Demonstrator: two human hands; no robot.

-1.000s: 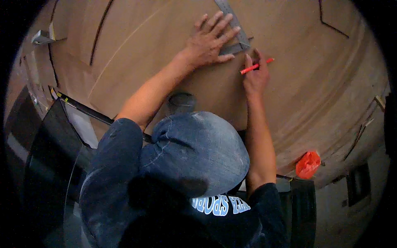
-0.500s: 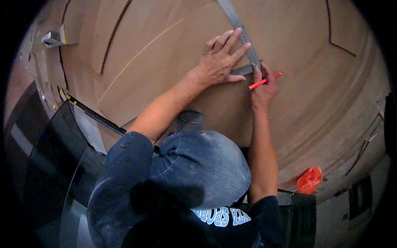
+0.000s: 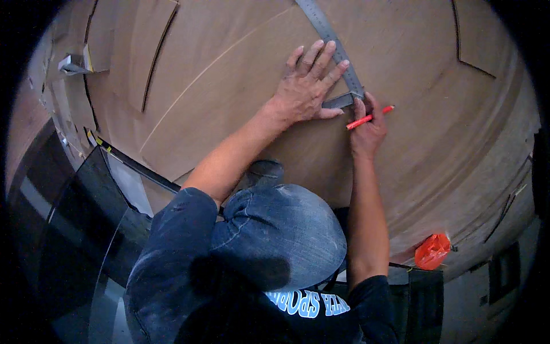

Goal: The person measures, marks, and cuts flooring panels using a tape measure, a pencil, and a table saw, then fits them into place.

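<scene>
A metal try square (image 3: 324,28) lies on a broad brown board (image 3: 229,86), its long, marked blade slanting up and left. Spread flat on the board, my left hand (image 3: 303,89) rests its fingertips along the blade's left edge. Its thumb stretches beside the square's short arm (image 3: 339,101). At the square's corner is my right hand (image 3: 368,129), its thumb and forefinger touching or almost touching the metal. A red pencil (image 3: 360,122) is held crosswise in that hand, pointing up and right. My palm hides part of the short arm.
My bent denim knee (image 3: 281,235) is close below the hands. An orange-red plastic bag (image 3: 432,252) sits at the board's near right edge. Cut board pieces (image 3: 478,34) lie at the far side. A small light-coloured folded piece (image 3: 73,64) is at far left. Dark panels (image 3: 80,200) stand lower left.
The whole view has shifted slightly. Both hands stay at the square, and the left fingers look a little more spread. The pencil is still in my right hand.
</scene>
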